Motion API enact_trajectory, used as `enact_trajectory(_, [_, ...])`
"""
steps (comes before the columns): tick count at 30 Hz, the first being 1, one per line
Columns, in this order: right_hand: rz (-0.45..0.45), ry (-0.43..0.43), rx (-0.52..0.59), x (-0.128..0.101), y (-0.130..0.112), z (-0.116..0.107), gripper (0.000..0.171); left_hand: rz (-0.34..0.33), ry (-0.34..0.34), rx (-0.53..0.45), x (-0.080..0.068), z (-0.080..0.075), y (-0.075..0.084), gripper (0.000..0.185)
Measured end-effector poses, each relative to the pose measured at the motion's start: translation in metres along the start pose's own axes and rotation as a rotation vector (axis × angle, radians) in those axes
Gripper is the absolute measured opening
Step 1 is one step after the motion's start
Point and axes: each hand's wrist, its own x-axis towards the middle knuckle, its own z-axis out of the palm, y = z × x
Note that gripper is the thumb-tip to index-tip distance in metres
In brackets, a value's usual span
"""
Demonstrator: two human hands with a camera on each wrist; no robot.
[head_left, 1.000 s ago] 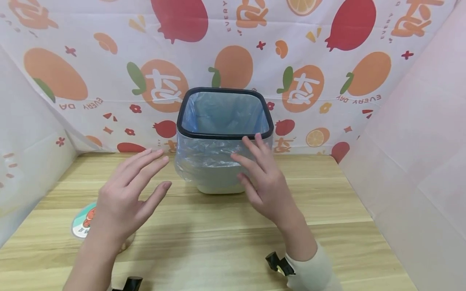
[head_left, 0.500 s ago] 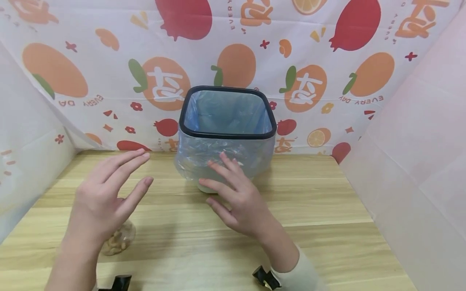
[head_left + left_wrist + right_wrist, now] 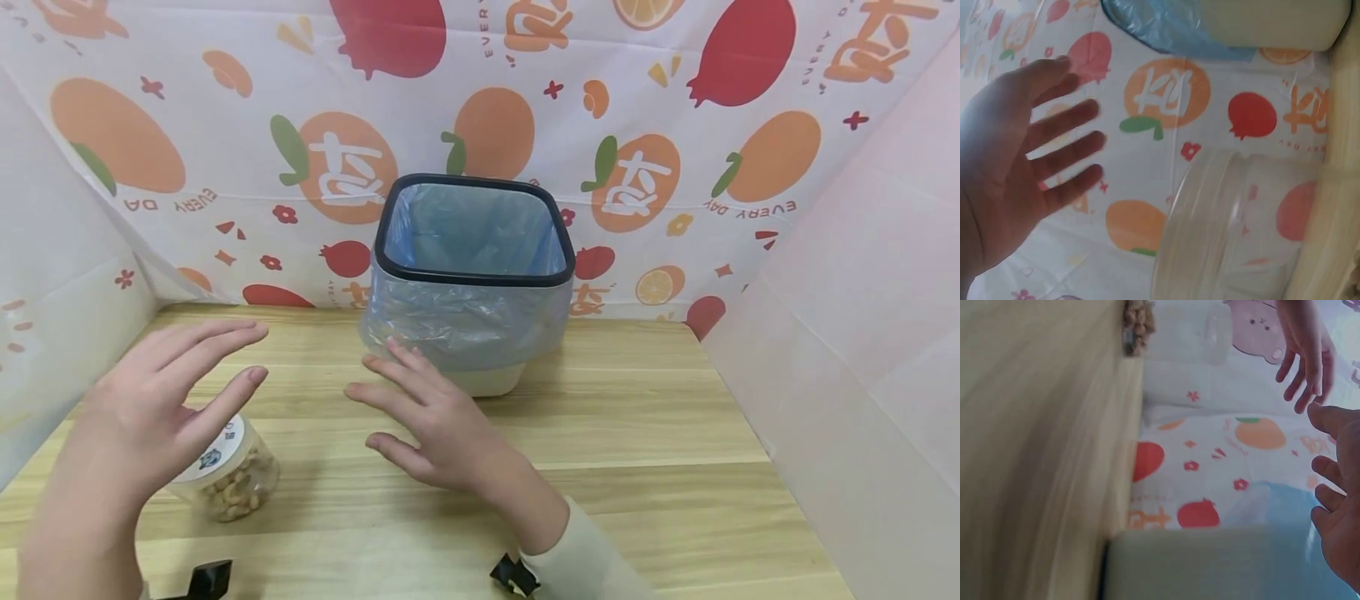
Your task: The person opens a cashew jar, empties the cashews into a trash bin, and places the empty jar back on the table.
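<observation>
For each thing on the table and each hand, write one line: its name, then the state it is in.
Bin: upright, open at the top, lined.
Bag: blue, folded down over the bin's rim.
Jar: upright, lid on, holding nuts.
Left hand: open, fingers spread, above the jar, holding nothing.
Right hand: open, fingers spread, in front of the bin, holding nothing.

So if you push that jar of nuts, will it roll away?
Probably not: the jar of nuts stands upright on the table, so it would likely slide. Its clear, smooth wall may feel slippery. Tipped on its round side, it could roll.
</observation>
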Motion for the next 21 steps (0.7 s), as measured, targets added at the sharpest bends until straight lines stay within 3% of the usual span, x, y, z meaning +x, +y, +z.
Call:
enact_trajectory(5, [0.002, -0.105, 0.015, 0.012, -0.005, 0.021, 0.058, -0.145, -0.181, 0.096, -0.011, -0.012, -0.007, 0.035])
enact_trajectory(12, [0.078, -0.277, 0.053, 0.027, -0.007, 0.045, 0.072, -0.346, -0.431, 0.168, -0.017, -0.021, -0.02, 0.042])
enact_trajectory(21, [0.283, -0.443, 0.217, 0.046, -0.021, 0.082, 0.097, -0.445, -0.653, 0.16, -0.032, -0.022, -0.037, 0.058])
